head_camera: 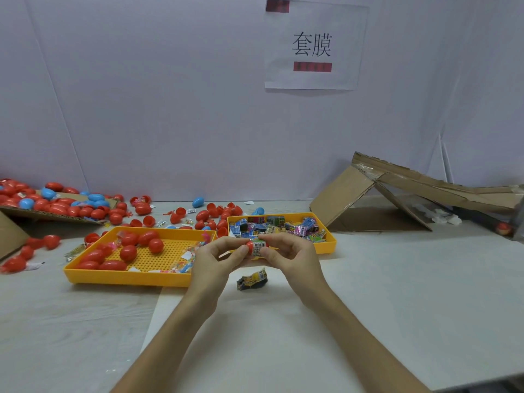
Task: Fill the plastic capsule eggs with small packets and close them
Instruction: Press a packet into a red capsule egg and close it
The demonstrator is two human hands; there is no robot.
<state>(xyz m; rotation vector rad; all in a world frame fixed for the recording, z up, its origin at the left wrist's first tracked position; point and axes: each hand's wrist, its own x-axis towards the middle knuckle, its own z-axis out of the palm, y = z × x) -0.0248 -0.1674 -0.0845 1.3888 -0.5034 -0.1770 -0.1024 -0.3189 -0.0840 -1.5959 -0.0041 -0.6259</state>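
Note:
Between my two hands, above the table's middle, is a red capsule egg (pixel 250 246) with a printed packet (pixel 258 247) around or against it. My left hand (pixel 213 259) pinches the egg's left end with thumb and fingers. My right hand (pixel 289 255) pinches the packet side from the right. A crumpled dark and yellow packet (pixel 252 280) lies on the white sheet just below my hands. A yellow tray (pixel 330 241) behind my hands holds several colourful packets (pixel 278 226). The yellow tray (pixel 124 277) at left holds several red eggs (pixel 129 248).
Red and blue eggs (pixel 65 204) are heaped on flattened cardboard at the far left, and more lie scattered along the wall. A torn cardboard box (pixel 397 194) leans at the back right. A paper sign (pixel 313 45) hangs on the wall.

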